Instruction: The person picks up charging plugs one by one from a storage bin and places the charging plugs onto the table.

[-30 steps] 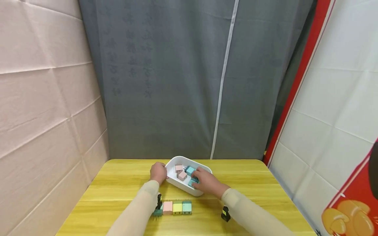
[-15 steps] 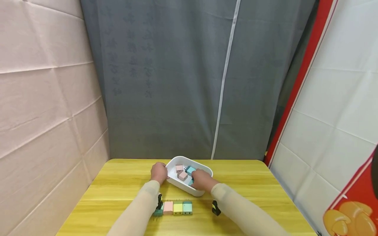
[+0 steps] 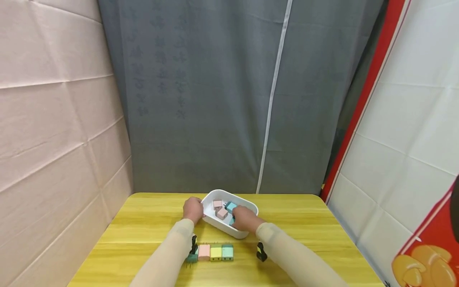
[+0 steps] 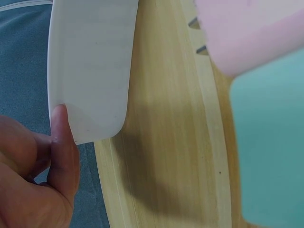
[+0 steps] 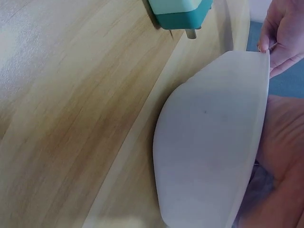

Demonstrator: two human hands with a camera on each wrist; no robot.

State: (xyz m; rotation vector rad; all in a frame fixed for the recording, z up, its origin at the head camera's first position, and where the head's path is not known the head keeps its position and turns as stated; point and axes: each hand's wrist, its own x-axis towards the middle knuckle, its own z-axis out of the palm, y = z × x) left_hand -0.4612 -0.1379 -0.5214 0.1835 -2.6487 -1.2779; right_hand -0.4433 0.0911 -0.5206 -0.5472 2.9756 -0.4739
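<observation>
My left hand [image 3: 193,209] pinches the left end of a white plastic tray [image 3: 223,229], thumb against its outer wall in the left wrist view. The tray tilts up off the table in the wrist views. Inside it lie pink charger plugs [image 3: 222,213] and a teal charger plug [image 3: 231,207]. My right hand [image 3: 246,219] reaches over the tray's right side, fingers down at another teal charger plug [image 3: 232,221]. Those fingertips are hidden behind the hand and the tray wall, so I cannot tell whether they grip it.
In front of the tray, a row of charger plugs stands on the wooden table [image 3: 287,223]: a teal plug [image 3: 192,258], a pink plug [image 3: 204,252], a yellow plug [image 3: 216,253] and a mint plug [image 3: 227,252]. A grey curtain [image 3: 201,119] hangs behind the table.
Over the first half second my right hand moved left and deeper into the tray, covering more of the near teal charger plug. Since then both hands have stayed nearly still.
</observation>
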